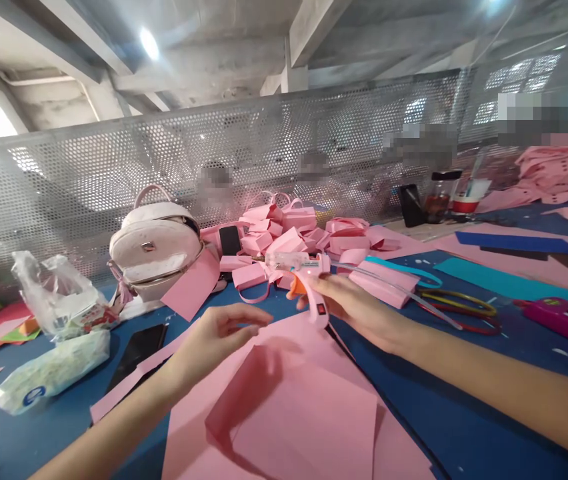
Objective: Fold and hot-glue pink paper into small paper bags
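Observation:
My right hand (349,303) grips a pink hot glue gun (314,267) with a clear body and an orange trigger; its nozzle points left. A glue stick trails out of its back to the right. My left hand (229,327) hovers left of the gun with fingers and thumb apart, holding nothing. Below both hands lies a folded sheet of pink paper (309,407), its left flap standing up. It rests on a larger pink sheet (189,433), and a dark cord runs down along the right side.
Folded pink paper pieces (284,227) heap up ahead. A white backpack (157,243) stands to their left. On the blue table (389,373) are a black phone (137,353), a tissue pack (54,373) and a magenta tool (561,320). Behind runs a perforated metal screen (264,147).

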The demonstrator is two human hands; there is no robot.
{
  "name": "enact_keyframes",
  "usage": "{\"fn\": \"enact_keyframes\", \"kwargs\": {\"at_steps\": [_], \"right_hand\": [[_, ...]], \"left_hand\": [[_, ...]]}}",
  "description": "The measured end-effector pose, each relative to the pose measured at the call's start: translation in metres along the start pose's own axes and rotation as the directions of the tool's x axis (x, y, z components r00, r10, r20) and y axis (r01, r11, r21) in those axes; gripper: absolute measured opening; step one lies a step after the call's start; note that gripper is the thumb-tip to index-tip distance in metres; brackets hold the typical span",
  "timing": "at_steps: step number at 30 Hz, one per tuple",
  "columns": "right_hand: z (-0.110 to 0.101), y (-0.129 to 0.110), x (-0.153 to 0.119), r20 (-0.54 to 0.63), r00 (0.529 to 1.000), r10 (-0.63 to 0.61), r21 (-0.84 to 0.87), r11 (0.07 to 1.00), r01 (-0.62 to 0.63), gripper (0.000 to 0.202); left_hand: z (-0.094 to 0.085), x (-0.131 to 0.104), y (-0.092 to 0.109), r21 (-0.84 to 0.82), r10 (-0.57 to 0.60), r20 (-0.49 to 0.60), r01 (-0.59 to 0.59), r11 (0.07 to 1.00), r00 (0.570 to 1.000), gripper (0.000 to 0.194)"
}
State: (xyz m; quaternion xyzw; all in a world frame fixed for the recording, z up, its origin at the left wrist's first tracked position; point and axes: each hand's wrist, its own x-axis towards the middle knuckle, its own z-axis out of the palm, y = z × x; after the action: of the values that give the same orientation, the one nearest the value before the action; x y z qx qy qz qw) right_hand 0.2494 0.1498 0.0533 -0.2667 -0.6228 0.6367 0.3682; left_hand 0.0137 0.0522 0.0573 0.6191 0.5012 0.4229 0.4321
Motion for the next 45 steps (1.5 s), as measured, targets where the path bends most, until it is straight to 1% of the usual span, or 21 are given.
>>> {"fn": "enact_keyframes", "kwargs": {"at_steps": [2,3,6,9,13,16,19,21,25,29,30,33,34,36,38,39,40,41,42,43,45], "right_hand": [[-0.010,-0.002,0.001,0.006,0.999,0.040,-0.081,0.996,-0.040,0.044],[-0.014,-0.001,0.003,0.015,0.999,0.052,-0.125,0.991,-0.050,0.045],[-0.027,0.011,0.011,0.028,0.995,0.092,-0.257,0.963,-0.082,0.048],[-0.037,0.030,0.020,0.053,0.986,0.158,-0.325,0.936,-0.133,0.057],[-0.042,0.044,0.027,0.073,0.967,0.243,-0.405,0.894,-0.194,0.064],[-0.044,0.043,0.029,0.064,0.956,0.286,-0.459,0.859,-0.226,0.071],[-0.048,0.040,0.031,0.051,0.951,0.304,-0.543,0.808,-0.229,0.074],[-0.052,0.038,0.033,0.032,0.955,0.294,-0.617,0.758,-0.213,0.073],[-0.058,0.039,0.031,0.001,0.962,0.272,-0.745,0.642,-0.181,0.071],[-0.058,0.041,0.025,-0.048,0.971,0.233,-0.840,0.516,-0.165,0.064],[-0.056,0.040,0.023,-0.058,0.974,0.218,-0.860,0.484,-0.159,0.061],[-0.050,0.034,0.017,-0.082,0.985,0.153,-0.913,0.384,-0.136,0.050],[-0.047,0.030,0.014,-0.088,0.988,0.124,-0.927,0.353,-0.127,0.047],[-0.041,0.021,0.008,-0.098,0.994,0.055,-0.947,0.302,-0.110,0.042],[-0.034,0.009,0.002,-0.093,0.996,-0.005,-0.956,0.278,-0.088,0.036],[-0.030,0.004,-0.002,-0.079,0.997,-0.023,-0.959,0.276,-0.070,0.034],[-0.027,-0.001,-0.005,-0.048,0.998,-0.027,-0.955,0.295,-0.038,0.033],[-0.024,-0.005,-0.008,0.003,1.000,-0.022,-0.937,0.348,0.010,0.034],[-0.021,-0.007,-0.010,0.068,0.998,-0.014,-0.897,0.437,0.067,0.035],[-0.018,-0.009,-0.013,0.132,0.991,-0.010,-0.828,0.549,0.115,0.036],[-0.013,-0.008,-0.015,0.212,0.977,0.002,-0.662,0.736,0.142,0.038]], "left_hand": [[-0.009,-0.007,-0.010,0.153,0.015,-0.022,-0.012,0.988,1.000,0.022],[-0.012,-0.010,-0.015,0.185,0.000,-0.043,0.008,0.983,0.999,0.024],[-0.013,-0.017,-0.031,0.185,-0.040,-0.084,0.055,0.981,0.996,0.030],[-0.010,-0.019,-0.041,0.206,-0.053,-0.078,0.069,0.976,0.996,0.032],[-0.007,-0.017,-0.046,0.281,-0.126,-0.034,0.130,0.951,0.992,0.035],[-0.006,-0.014,-0.048,0.322,-0.143,-0.013,0.139,0.936,0.990,0.035],[-0.005,-0.012,-0.049,0.336,-0.134,0.004,0.125,0.934,0.991,0.030],[-0.005,-0.011,-0.051,0.339,-0.139,0.013,0.127,0.932,0.990,0.028],[-0.005,-0.013,-0.052,0.341,-0.164,0.021,0.147,0.929,0.986,0.031],[-0.004,-0.016,-0.049,0.331,-0.182,0.032,0.161,0.930,0.983,0.033],[-0.004,-0.017,-0.048,0.330,-0.178,0.027,0.160,0.930,0.984,0.031],[-0.005,-0.016,-0.045,0.326,-0.138,0.026,0.122,0.937,0.990,0.016],[-0.006,-0.016,-0.044,0.320,-0.118,0.032,0.101,0.942,0.992,0.017],[-0.008,-0.014,-0.043,0.299,-0.082,0.032,0.068,0.952,0.996,0.027],[-0.011,-0.013,-0.041,0.262,-0.052,0.005,0.049,0.964,0.999,0.033],[-0.012,-0.012,-0.040,0.236,-0.038,-0.017,0.041,0.971,0.999,0.036],[-0.014,-0.012,-0.038,0.207,-0.026,-0.044,0.035,0.978,0.999,0.037],[-0.015,-0.012,-0.037,0.172,-0.016,-0.075,0.029,0.985,0.997,0.038],[-0.016,-0.012,-0.035,0.131,-0.009,-0.107,0.023,0.991,0.994,0.037],[-0.017,-0.012,-0.034,0.088,-0.006,-0.140,0.018,0.996,0.990,0.038],[-0.017,-0.014,-0.033,-0.007,-0.020,-0.196,0.019,1.000,0.980,0.041]]}}
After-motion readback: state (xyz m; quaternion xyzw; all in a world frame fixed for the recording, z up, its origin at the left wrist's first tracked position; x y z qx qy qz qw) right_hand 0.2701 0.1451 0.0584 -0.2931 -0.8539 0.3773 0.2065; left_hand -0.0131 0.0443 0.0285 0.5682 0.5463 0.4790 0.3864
